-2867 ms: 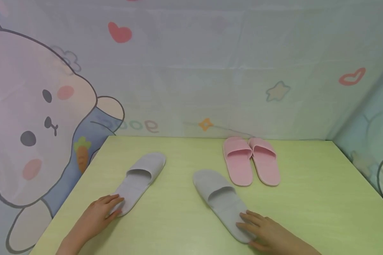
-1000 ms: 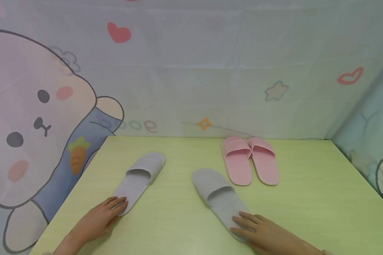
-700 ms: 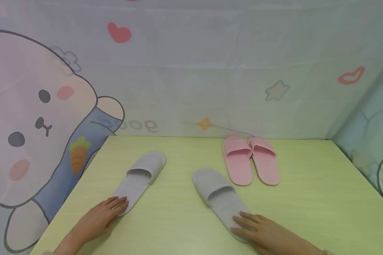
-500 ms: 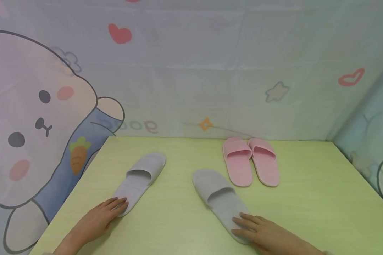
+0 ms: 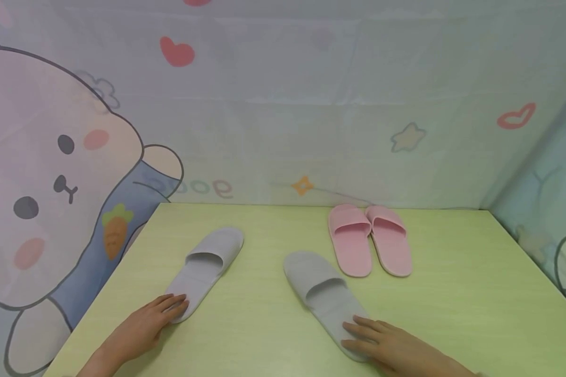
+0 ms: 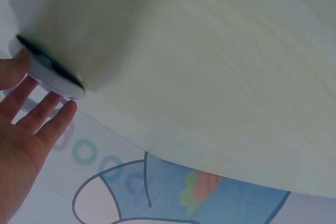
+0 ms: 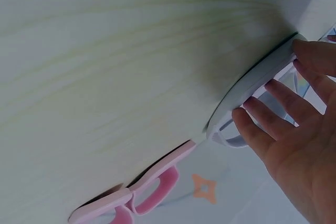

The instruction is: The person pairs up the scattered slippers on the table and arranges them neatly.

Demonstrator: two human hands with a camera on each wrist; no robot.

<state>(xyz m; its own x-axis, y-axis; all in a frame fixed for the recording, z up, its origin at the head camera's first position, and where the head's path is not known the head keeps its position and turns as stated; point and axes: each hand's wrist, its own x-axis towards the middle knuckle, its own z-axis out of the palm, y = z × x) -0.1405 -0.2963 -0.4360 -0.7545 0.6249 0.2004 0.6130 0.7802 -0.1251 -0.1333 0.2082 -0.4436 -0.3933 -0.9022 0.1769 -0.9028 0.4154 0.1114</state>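
Two grey slippers lie sole down on the table, toes toward the back wall and splayed apart in the head view. On the heel of the left grey slipper (image 5: pixel 217 246) rest the fingertips of my left hand (image 5: pixel 141 325). My right hand (image 5: pixel 393 345) touches the heel of the right grey slipper (image 5: pixel 313 272) the same way and covers part of it. The left wrist view has straight fingers on the insole of the slipper (image 6: pixel 58 81) and the thumb at its edge. In the right wrist view, extended fingers lie along the other slipper (image 7: pixel 247 88), thumb near the heel.
A pair of pink slippers, one left (image 5: pixel 354 248) and one right (image 5: pixel 393 246), stands side by side near the table's back edge. The pale green table (image 5: pixel 254 314) meets a patterned cloth (image 5: pixel 273 125) behind it, with more cloth at the sides.
Since the oldest frame, my left fingers have shifted slightly right over the heel and my right fingers slightly left. The slippers keep their places. Over the last second the hands are nearly still.
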